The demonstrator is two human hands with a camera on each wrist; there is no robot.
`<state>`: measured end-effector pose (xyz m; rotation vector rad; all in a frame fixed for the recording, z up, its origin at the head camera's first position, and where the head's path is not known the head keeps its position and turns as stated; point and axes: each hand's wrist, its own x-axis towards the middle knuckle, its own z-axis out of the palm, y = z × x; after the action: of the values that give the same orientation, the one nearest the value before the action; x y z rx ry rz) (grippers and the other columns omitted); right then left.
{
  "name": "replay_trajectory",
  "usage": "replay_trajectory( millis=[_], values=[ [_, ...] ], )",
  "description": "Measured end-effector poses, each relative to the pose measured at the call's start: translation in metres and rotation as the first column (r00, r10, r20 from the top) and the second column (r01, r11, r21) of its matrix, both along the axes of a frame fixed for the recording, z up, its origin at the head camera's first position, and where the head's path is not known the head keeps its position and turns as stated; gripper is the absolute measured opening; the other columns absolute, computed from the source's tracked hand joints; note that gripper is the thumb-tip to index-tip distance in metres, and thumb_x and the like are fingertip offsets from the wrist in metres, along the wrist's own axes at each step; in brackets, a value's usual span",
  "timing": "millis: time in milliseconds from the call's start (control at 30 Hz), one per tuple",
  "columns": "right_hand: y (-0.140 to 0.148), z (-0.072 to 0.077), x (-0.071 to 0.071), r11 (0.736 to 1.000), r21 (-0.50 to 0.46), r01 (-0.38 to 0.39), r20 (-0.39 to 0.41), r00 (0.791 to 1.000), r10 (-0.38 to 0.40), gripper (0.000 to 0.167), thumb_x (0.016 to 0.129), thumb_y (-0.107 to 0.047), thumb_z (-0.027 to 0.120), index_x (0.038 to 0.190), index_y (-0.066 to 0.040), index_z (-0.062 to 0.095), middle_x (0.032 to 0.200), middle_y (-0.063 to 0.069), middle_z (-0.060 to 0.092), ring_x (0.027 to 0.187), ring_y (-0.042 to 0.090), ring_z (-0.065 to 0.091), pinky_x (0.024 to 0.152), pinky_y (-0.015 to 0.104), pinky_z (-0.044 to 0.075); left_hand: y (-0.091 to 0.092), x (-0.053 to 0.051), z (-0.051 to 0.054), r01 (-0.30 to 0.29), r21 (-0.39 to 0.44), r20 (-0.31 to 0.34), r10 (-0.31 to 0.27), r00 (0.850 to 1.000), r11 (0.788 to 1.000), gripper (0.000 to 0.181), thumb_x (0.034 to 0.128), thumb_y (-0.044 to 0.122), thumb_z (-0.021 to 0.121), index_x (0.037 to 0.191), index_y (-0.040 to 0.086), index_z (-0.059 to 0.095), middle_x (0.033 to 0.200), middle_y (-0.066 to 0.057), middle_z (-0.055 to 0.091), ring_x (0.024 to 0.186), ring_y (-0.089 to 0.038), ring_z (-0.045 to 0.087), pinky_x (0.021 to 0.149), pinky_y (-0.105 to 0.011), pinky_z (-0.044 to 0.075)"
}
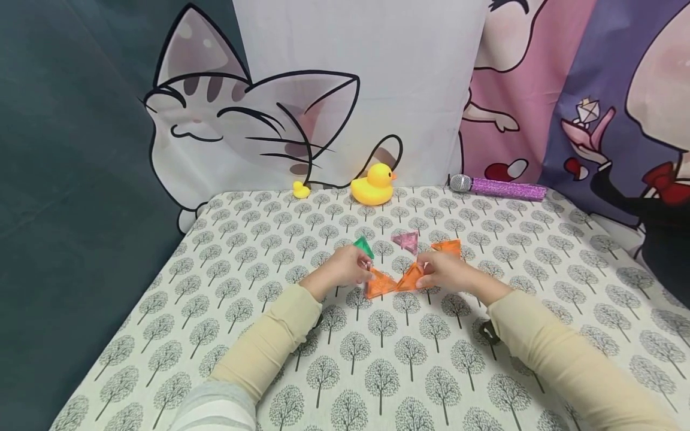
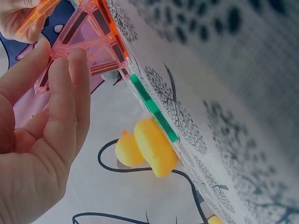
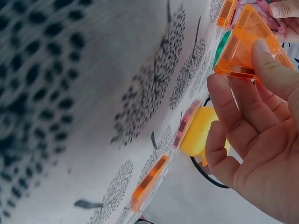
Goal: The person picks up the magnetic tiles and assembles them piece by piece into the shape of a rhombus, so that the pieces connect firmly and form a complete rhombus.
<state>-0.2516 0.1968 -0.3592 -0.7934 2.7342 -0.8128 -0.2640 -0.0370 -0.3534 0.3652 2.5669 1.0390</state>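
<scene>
In the head view the left hand (image 1: 347, 267) is beside an orange triangular tile (image 1: 381, 284) on the table. The left wrist view shows that hand (image 2: 44, 126) pinching a pink see-through triangular tile (image 2: 91, 39), tilted up from the table. Between the thumb and fingers of the right hand (image 3: 264, 112) is another orange triangle (image 3: 247, 44). From the head, that right hand (image 1: 444, 271) and its tile (image 1: 411, 279) are just right of the first orange one, corners close together; whether they touch cannot be told.
Behind the hands lie a green tile (image 1: 364, 246), a pink tile (image 1: 407, 241) and an orange tile (image 1: 448, 246), partly covered by the right hand. Along the far edge are a small duck (image 1: 300, 190), a larger yellow duck (image 1: 373, 185) and a purple microphone (image 1: 501, 188).
</scene>
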Motion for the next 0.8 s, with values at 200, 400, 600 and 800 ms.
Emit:
replay_trajectory(
  millis=[200, 400, 600, 800],
  values=[
    [-0.006, 0.0, 0.0, 1.0, 0.013, -0.025, -0.008, 1.0, 0.025, 0.024, 0.072, -0.018, 0.069, 0.075, -0.011, 0.046, 0.075, 0.001, 0.062, 0.069, 0.018, 0.059, 0.062, 0.034, 0.047, 0.0, 0.0, 0.0, -0.002, 0.002, 0.0, 0.002, 1.0, 1.0, 0.037, 0.0715, 0.008, 0.069, 0.106, 0.002, 0.056, 0.079, -0.003, 0.056, 0.062, -0.016, 0.057, 0.054, -0.024, 0.049],
    [-0.012, 0.0, 0.001, 0.999, -0.003, -0.034, 0.016, 0.999, 0.034, 0.023, 0.072, -0.017, 0.069, 0.075, -0.01, 0.046, 0.075, 0.0, 0.063, 0.07, 0.015, 0.06, 0.064, 0.032, 0.047, 0.0, 0.0, 0.0, 0.0, 0.004, 0.001, 0.0, 1.0, 1.0, 0.036, 0.0711, 0.009, 0.07, 0.104, 0.002, 0.057, 0.079, -0.003, 0.056, 0.062, -0.016, 0.057, 0.053, -0.024, 0.048],
    [-0.019, 0.001, 0.001, 0.999, 0.011, -0.039, 0.032, 0.999, 0.038, 0.023, 0.072, -0.016, 0.068, 0.074, -0.01, 0.046, 0.063, -0.004, 0.056, 0.051, 0.009, 0.044, 0.047, 0.025, 0.039, 0.001, 0.001, 0.002, 0.002, 0.004, 0.003, -0.002, 1.0, 1.0, 0.038, 0.0708, 0.01, 0.07, 0.105, 0.001, 0.057, 0.078, -0.003, 0.057, 0.062, -0.016, 0.057, 0.055, -0.024, 0.049],
    [-0.027, -0.001, -0.001, 0.999, 0.008, -0.032, 0.049, 0.998, 0.032, 0.022, 0.072, -0.014, 0.069, 0.073, -0.01, 0.047, 0.068, -0.003, 0.057, 0.058, 0.011, 0.05, 0.054, 0.026, 0.044, 0.001, 0.0, 0.002, 0.001, 0.003, 0.01, -0.001, 1.0, 1.0, 0.039, 0.0707, 0.011, 0.07, 0.106, 0.001, 0.057, 0.076, -0.004, 0.057, 0.06, -0.016, 0.057, 0.055, -0.025, 0.049]
  ],
)
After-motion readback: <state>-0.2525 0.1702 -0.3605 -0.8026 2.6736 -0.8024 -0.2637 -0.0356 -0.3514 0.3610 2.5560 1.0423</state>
